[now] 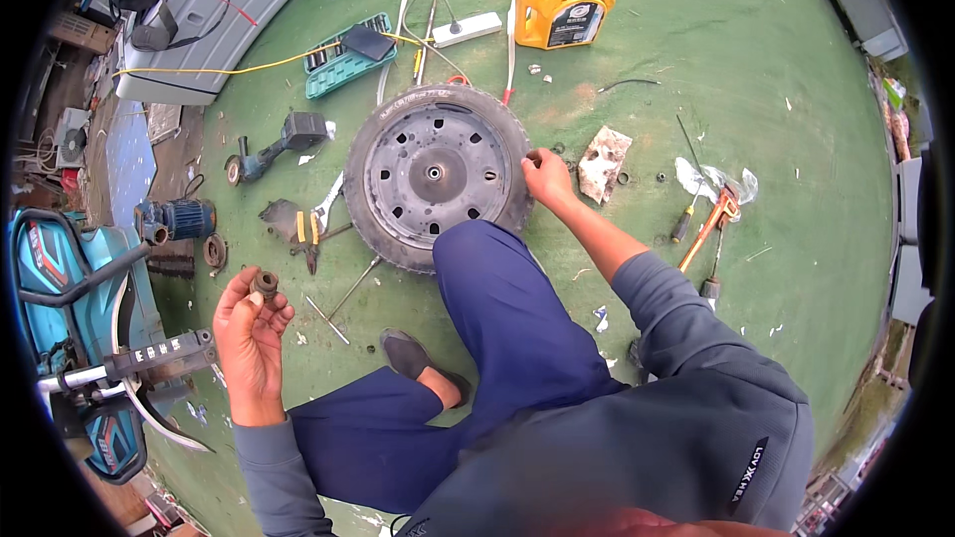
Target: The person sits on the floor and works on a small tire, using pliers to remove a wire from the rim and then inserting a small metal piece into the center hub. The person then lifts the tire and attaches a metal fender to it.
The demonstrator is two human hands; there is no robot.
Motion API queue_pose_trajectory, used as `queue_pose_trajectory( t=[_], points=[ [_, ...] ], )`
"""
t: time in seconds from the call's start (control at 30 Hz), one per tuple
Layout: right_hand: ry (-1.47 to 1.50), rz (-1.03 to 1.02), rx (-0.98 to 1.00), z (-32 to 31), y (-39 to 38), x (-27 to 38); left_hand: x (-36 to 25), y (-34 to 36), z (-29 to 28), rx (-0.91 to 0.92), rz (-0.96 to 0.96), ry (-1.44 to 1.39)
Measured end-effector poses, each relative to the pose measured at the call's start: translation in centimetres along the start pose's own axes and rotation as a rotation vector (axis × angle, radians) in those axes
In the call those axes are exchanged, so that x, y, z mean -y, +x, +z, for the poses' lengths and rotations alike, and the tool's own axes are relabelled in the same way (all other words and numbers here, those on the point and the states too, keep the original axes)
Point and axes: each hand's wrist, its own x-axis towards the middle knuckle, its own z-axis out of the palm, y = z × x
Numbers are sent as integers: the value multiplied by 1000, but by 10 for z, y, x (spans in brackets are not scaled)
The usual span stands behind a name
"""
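Observation:
My left hand (257, 338), raised at the lower left, grips a brownish ringed metal bushing (265, 286) between thumb and fingers. A black tire on a grey wheel (402, 149) lies flat in the middle, with my bent knee at its lower edge. My right hand (545, 177) is closed at the tire's right edge; what it holds is too small to make out. Just right of it are a stained rag or pad (605, 164) and several small rings (662, 178).
A cordless grinder (285, 144), wrench (329, 201), socket case (328, 65), power strip (468, 28) and yellow jug (557, 5) surround the wheel. Screwdriver (683, 224) and orange-handled tool (701, 237) lie right. Blue motor (176, 222), turquoise machine (80, 278) and grey box (219, 30) stand left.

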Motion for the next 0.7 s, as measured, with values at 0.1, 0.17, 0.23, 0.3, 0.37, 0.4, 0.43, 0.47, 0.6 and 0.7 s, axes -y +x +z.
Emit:
queue_pose_trajectory(
  t=[0.1,0.17,0.23,0.3,0.37,0.4,0.43,0.47,0.6,0.7],
  points=[
    [-80,-19,-15,22,59,15,19,-10,-18,0,-66,13],
    [9,54,91,30,95,3,33,-15,-29,-33,-111,10],
    [86,158,144,46,100,0,45,-22,-43,-74,-154,21],
    [-38,193,175,54,76,26,49,-38,-48,-130,-161,17],
    [-205,161,214,45,43,46,47,-45,-43,-101,-169,-7],
    [-236,76,210,51,22,54,44,-44,-44,-87,-177,-3],
    [-200,18,291,54,6,56,42,-42,-41,-85,-163,-2],
    [-200,27,368,63,4,55,39,-40,-36,-86,-146,5],
    [-220,-173,256,96,11,75,34,-39,-39,-126,-136,45],
    [-365,-577,102,112,83,93,40,-45,-48,-183,-142,30]
  ],
)
